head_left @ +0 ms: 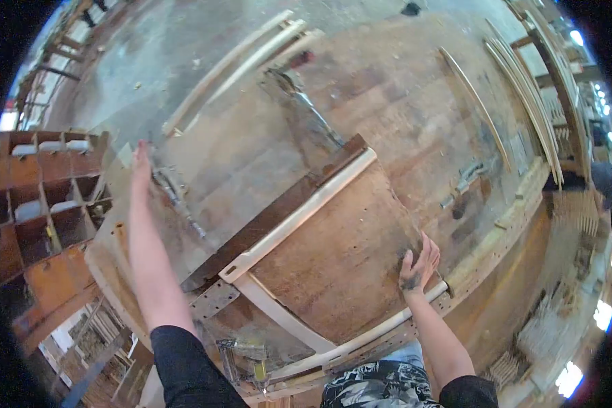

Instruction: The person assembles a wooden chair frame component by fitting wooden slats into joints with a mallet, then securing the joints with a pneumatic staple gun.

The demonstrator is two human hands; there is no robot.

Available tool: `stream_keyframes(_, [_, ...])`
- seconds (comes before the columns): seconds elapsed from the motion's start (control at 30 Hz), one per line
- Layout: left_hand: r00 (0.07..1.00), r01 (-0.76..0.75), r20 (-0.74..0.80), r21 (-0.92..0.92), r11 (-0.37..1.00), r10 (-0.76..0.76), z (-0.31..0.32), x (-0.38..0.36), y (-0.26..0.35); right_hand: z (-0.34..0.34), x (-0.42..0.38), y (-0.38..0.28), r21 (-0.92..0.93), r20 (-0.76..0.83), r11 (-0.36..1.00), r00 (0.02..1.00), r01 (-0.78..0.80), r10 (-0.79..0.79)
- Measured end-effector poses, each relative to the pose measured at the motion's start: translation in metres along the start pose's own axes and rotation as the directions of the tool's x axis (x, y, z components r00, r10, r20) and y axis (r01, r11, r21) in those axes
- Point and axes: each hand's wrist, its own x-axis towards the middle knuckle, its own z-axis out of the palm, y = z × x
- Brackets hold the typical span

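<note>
My left hand reaches far out at the left of the table. It is seen edge-on and a little blurred, with its fingers stretched out and no object visible in it. Just to its right lies a metal air tool. My right hand rests by the right edge of a brown board, thumb and fingers apart. Along the board's far side runs a pale wooden rail with a slot at its near-left end, against a dark straight strip. Another pale wooden piece borders the board's left side.
A second air tool lies beyond the board, and another tool to the right. Long wooden strips lie at the back, with a thin strip at right. Beside the table's left stands a compartmented cabinet. A yellow-marked tool sits near my body.
</note>
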Motion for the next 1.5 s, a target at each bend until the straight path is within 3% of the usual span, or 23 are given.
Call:
stream_keyframes(0.07, [0.989,0.139,0.047,0.018,0.99,-0.139,0.014,-0.034,0.05,0.002,0.002,0.001,0.004,-0.006,1.0,1.0,0.019,-0.019])
stream_keyframes(0.13, [0.982,0.189,0.032,-0.119,0.975,-0.186,0.016,-0.056,0.078,0.003,0.002,0.002,-0.008,-0.004,1.0,1.0,0.014,-0.014])
stream_keyframes(0.23, [0.997,-0.051,-0.082,-0.612,0.79,0.001,0.0,-0.034,0.046,0.004,0.001,0.002,-0.004,0.001,1.0,1.0,0.005,-0.005])
stream_keyframes(0.37, [0.994,-0.041,0.04,-0.736,0.676,0.104,-0.031,-0.08,0.062,0.004,-0.001,0.002,-0.011,-0.004,1.0,1.0,0.014,-0.014])
stream_keyframes(0.4, [0.953,-0.059,0.122,-0.823,0.566,0.278,-0.043,-0.082,0.056,0.004,-0.001,0.001,-0.017,-0.004,1.0,1.0,0.014,-0.014])
stream_keyframes(0.47, [0.759,-0.015,0.195,-0.949,0.316,0.621,-0.064,-0.084,0.052,0.004,0.002,-0.002,-0.02,-0.014,1.0,1.0,0.016,-0.016])
stream_keyframes(0.5, [0.65,-0.041,0.298,-0.905,0.424,0.699,-0.067,-0.109,0.087,0.004,0.001,-0.002,-0.019,-0.017,1.0,1.0,0.017,-0.018])
stream_keyframes(0.57, [0.591,-0.08,0.573,-0.659,0.748,0.567,-0.08,-0.121,0.122,0.005,-0.001,0.001,-0.021,-0.015,1.0,1.0,0.015,-0.015])
stream_keyframes(0.63, [0.638,-0.211,0.677,-0.304,0.929,0.367,-0.078,-0.146,0.141,0.009,-0.002,0.006,-0.024,-0.012,1.0,1.0,0.006,-0.007])
stream_keyframes(0.7, [0.78,-0.335,0.59,0.109,0.936,0.21,-0.053,-0.186,0.161,0.009,-0.001,0.004,-0.027,-0.021,1.0,1.0,0.015,-0.016])
stream_keyframes(0.8, [0.77,-0.483,0.553,0.177,0.858,0.319,-0.04,-0.191,0.144,0.009,-0.002,0.006,-0.032,-0.035,0.999,0.999,0.028,-0.029])
stream_keyframes(0.93, [0.833,-0.496,0.499,0.481,0.723,0.24,-0.036,-0.22,0.157,0.005,-0.002,0.001,-0.008,-0.025,1.0,0.999,0.021,-0.022])
stream_keyframes(1.13, [0.853,-0.495,0.43,0.493,0.715,0.294,-0.013,-0.233,0.115,0.003,-0.003,-0.001,0.0,-0.048,1.0,0.999,0.013,-0.013])
stream_keyframes(1.23, [0.769,-0.616,0.205,0.49,0.617,0.605,-0.001,-0.254,0.103,0.009,-0.005,0.007,0.002,-0.061,1.0,0.998,0.004,-0.004])
stream_keyframes(1.3, [0.782,-0.57,-0.012,0.392,0.722,0.623,0.001,-0.289,0.085,0.006,-0.004,0.004,0.007,-0.065,1.0,0.998,0.009,-0.008])
stream_keyframes(1.33, [0.783,-0.549,-0.115,0.334,0.766,0.611,-0.001,-0.314,0.072,0.004,-0.005,0.003,0.005,-0.061,1.0,0.998,0.007,-0.007])
stream_keyframes(1.4, [0.832,-0.362,-0.243,0.441,0.821,0.498,-0.008,-0.386,0.017,0.005,-0.004,0.006,0.007,-0.067,1.0,0.998,0.015,-0.014])
stream_keyframes(1.5, [0.926,-0.078,-0.33,0.304,0.95,0.182,-0.038,-0.529,-0.055,0.005,-0.005,0.008,0.028,-0.066,1.0,0.998,0.014,-0.012])
